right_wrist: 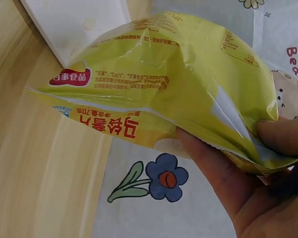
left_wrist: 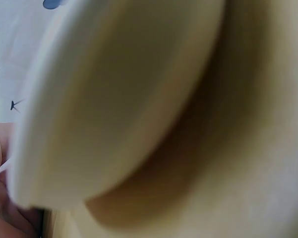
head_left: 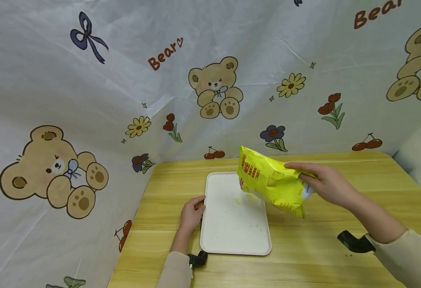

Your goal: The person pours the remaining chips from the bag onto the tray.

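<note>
1. Nearest, the left sleeve (head_left: 176, 272) and its black wrist camera (head_left: 198, 259) lie just beside the near left corner of the tray. A strip of wood separates this arm from the tabletop's left edge.
2. The left hand (head_left: 192, 214) grips the white tray (head_left: 233, 232) by its left rim, thumb and bent fingers at the edge. The left wrist view is blurred, but shows the raised side wall close up with a shadow beneath.
3. To the right, a second black wrist camera (head_left: 356, 242) juts from the right sleeve (head_left: 408, 260), well apart from the tray; a broad stretch of wooden tabletop (head_left: 304, 260) gives sideways room between them.
4. The right hand (head_left: 327, 182) pinches the yellow bag (head_left: 271, 178) at its right end, thumb on one face, fingers on the other. The bag hangs tilted in the air, overlapping the tray's far right corner in the head view, with its right end beyond the tray's edge.
5. Pale yellow pieces (head_left: 238, 201) and crumbs lie on the tray.
6. Past the tray's far edge, a narrow band of wood runs to the bear-print cloth (head_left: 134, 88), which bounds the far and left sides.
</note>
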Demonstrator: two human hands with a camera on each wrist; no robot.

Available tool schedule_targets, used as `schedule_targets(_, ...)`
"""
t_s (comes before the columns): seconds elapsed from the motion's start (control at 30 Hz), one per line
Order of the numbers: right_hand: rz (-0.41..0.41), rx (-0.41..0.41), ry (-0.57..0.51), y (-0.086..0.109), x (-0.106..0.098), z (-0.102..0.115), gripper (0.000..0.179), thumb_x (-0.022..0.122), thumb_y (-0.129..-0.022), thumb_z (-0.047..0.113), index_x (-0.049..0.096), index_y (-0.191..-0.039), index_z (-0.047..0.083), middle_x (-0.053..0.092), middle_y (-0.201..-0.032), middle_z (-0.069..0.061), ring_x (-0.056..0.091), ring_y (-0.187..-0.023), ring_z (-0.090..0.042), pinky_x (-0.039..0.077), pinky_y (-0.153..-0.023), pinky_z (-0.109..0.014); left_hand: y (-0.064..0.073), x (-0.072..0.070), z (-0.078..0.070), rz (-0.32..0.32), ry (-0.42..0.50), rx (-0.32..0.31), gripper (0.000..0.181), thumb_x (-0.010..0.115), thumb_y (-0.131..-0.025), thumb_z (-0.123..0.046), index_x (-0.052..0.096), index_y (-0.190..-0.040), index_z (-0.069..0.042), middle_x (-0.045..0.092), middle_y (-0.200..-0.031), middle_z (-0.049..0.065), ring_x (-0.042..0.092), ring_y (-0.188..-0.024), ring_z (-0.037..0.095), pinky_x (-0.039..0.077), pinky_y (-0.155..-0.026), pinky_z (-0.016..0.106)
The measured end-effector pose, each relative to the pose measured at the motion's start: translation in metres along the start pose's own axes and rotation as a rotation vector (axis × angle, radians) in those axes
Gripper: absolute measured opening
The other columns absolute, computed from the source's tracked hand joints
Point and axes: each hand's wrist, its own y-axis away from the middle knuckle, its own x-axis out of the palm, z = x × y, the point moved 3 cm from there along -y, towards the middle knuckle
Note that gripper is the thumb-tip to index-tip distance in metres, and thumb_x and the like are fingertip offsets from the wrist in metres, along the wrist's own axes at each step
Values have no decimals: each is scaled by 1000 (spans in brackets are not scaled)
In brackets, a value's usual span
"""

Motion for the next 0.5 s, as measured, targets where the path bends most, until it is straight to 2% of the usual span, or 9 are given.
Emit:
schedule_targets(0.13, 22, -25, 37, -3, 0, 2, 40, 57, -100, 5, 62, -138, 16, 64, -135, -19, 55, -90, -21, 43, -66, -25, 0, 0, -1, 7, 4, 26, 35, 65, -96, -9, 68, -130, -14, 64, -131, 10, 60, -89, 17, 53, -64, 24)
schedule_targets(0.27, 48, -33, 58, -5, 0, 5, 40, 58, -99, 5, 63, -137, 17, 64, -134, -18, 60, -96, -23, 49, -74, -31, 0, -1, -1, 7, -2, 49, 35, 65, -95, -7, 68, -130, -13, 65, -130, 11, 61, -91, 18, 53, -65, 23)
schedule_targets(0.37, 66, -39, 50, -7, 0, 7, 40, 58, -99, 3, 63, -137, 17, 64, -135, -19, 65, -108, -29, 56, -83, -44, 0, -1, -1, 2, -7, 50, 35, 65, -95, -7, 68, -130, -13, 65, -129, 11, 61, -89, 18, 53, -64, 23)
schedule_targets(0.5, 89, -47, 32, -8, 1, 9, 41, 57, -99, 2, 63, -137, 14, 64, -134, -20, 63, -118, -39, 54, -92, -58, 0, -2, -1, 1, -8, 46, 35, 66, -95, -8, 69, -129, -13, 65, -129, 12, 60, -84, 17, 52, -62, 24)
